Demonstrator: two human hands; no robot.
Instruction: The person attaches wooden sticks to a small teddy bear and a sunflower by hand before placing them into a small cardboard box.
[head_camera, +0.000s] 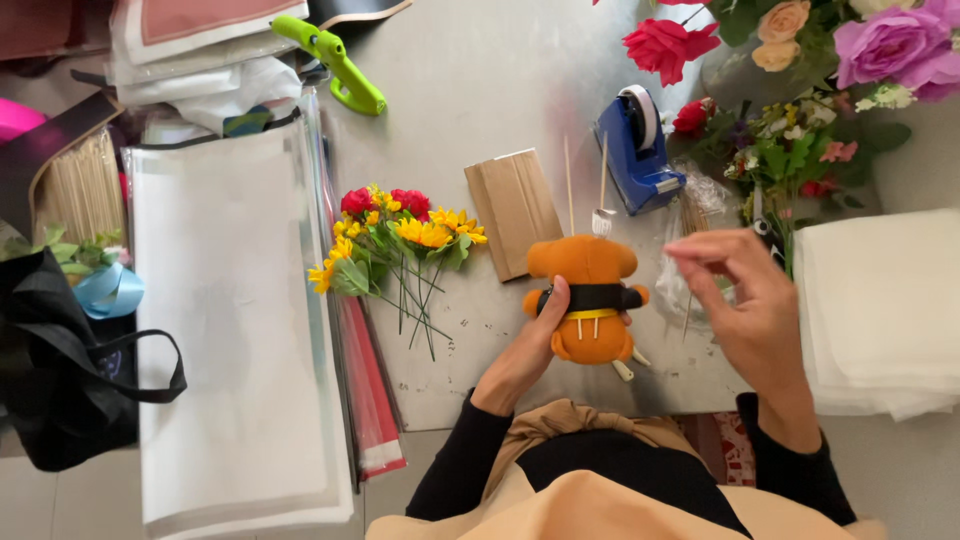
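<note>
My left hand grips an orange plush toy from its left side, thumb on its black band; a yellow band circles the toy below that. Thin wooden sticks run up from behind the toy toward the blue tape dispenser. My right hand hovers to the right of the toy, fingers loosely curled and pinched near a clear plastic bag of sticks; I cannot tell whether it holds anything. A small bunch of artificial sunflowers and red roses lies left of the toy.
A brown cardboard packet lies beside the bunch. Stacked white sheets fill the left; more white sheets sit at right. A green glue gun is at the top, a black bag far left, and flower bouquets top right.
</note>
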